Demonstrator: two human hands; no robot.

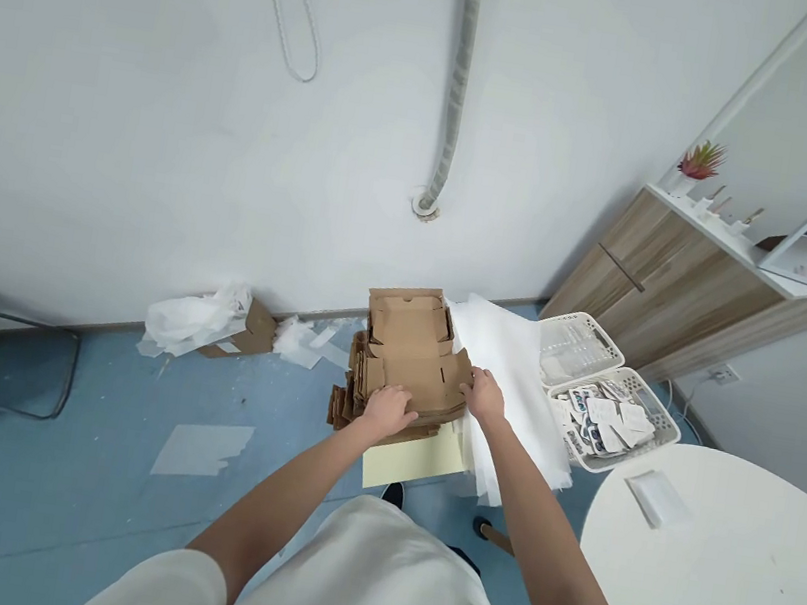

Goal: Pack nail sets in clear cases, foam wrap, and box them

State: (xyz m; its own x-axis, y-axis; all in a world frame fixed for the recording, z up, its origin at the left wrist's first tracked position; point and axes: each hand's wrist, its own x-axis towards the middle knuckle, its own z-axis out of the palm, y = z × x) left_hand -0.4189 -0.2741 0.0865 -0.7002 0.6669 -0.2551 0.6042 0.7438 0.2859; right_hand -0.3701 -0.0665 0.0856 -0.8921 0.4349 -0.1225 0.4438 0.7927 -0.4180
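Several flattened brown cardboard boxes lie in a stack low in front of me, and the top cardboard box (412,349) is unfolded with its flaps out. My left hand (389,412) has its fingers curled over the near edge of that box, at the left. At the box's right side, my right hand (485,396) grips a flap, its fingertips partly hidden. Pale yellow sheets (415,458) stick out from under the stack. White packing sheets (505,378) lie right against the stack's right side.
Two white plastic baskets stand to the right; the nearer basket (663,437) holds many small cards or packets. A round white table (725,583) is at the lower right, with a small white packet (658,499) on it. Crumpled white wrapping (196,320) lies by the wall, left.
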